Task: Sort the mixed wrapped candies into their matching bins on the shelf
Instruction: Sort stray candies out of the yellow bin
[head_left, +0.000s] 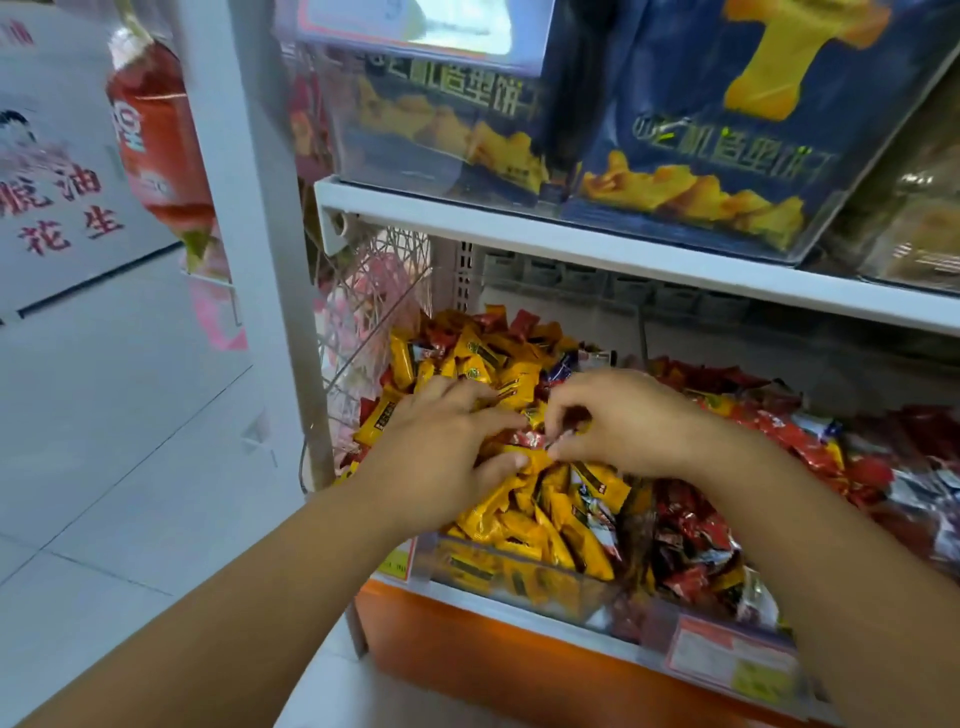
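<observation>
two bare forearms reach in from the bottom edge and meet over the front of the lower shelf. left hand (441, 441) lies palm down on a heap of yellow wrapped candies (550, 519), its forefinger and thumb on either side of a red-wrapped candy (527, 439); whether it truly grips anything i cannot tell, since the fingers are half buried in wrappers. right hand (628, 421) is curled, its thumb and fingertips pinching the right end of that same red-wrapped candy, which sits between the two hands on top of the yellow heap.

the yellow heap fills a clear plastic bin (498, 566) at the left end of the shelf, with a few red and dark blue pieces mixed in toward the back. just beside it on the right, red wrapped candies (691, 551) are piled in the next compartment, some yellow ones among them. a price label (732, 660) hangs on the front edge below them.

above, a white shelf board (571, 234) carries dark blue biscuit packs (727, 130) in clear holders. left of the upright, a red snack packet (156, 130) hangs, and a pink wire basket (374, 291) is fixed to the side. pale floor tiles (130, 441) lie further left.
</observation>
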